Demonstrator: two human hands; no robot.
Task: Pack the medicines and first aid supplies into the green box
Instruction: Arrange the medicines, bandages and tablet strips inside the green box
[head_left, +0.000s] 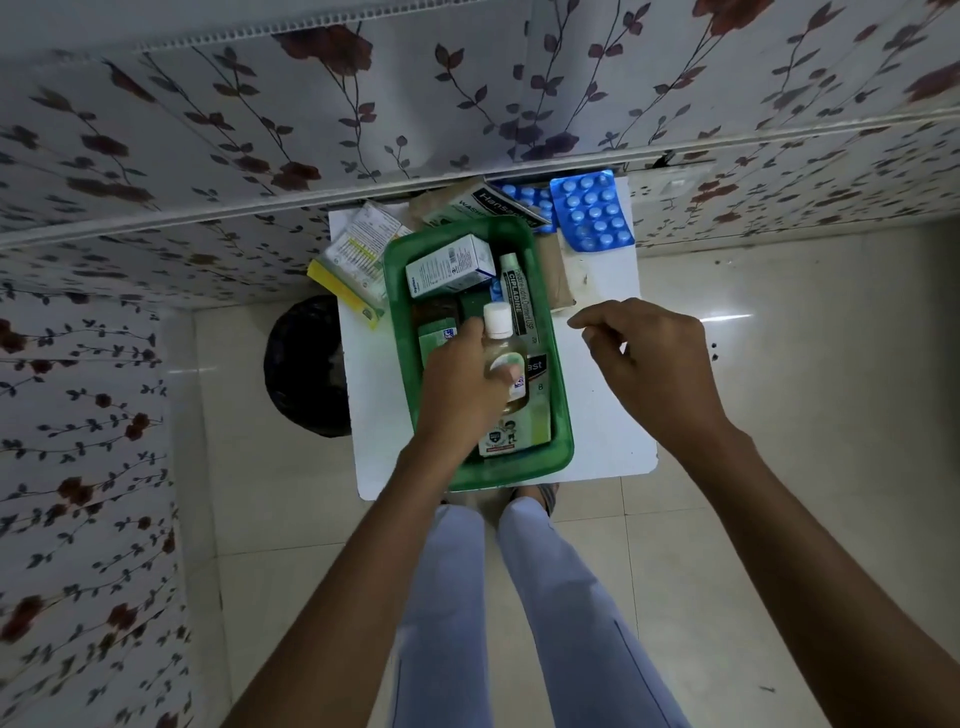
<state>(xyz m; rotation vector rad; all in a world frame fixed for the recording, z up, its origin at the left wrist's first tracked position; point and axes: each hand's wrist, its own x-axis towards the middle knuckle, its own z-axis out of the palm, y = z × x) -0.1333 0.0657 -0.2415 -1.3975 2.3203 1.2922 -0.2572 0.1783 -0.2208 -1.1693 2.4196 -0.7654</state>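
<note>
The green box (563, 441) sits on a small white table (608, 395). Inside it lie a white carton (449, 265), an ointment tube (519, 296) and several other packs. My left hand (460, 379) is over the box, shut on a small amber bottle (501, 345) with a white cap. My right hand (649, 353) hovers to the right of the box, above the bare table, with fingers loosely apart and nothing in it. Behind the box lie blue blister strips (592, 210), a plaster carton (483, 205) and a yellow-edged packet (353, 254).
The table stands against a flowered wall (467, 104). A black bin (306, 364) stands on the tiled floor left of the table. A brown paper piece (556, 270) lies right of the box. My legs (519, 597) are below the table's near edge.
</note>
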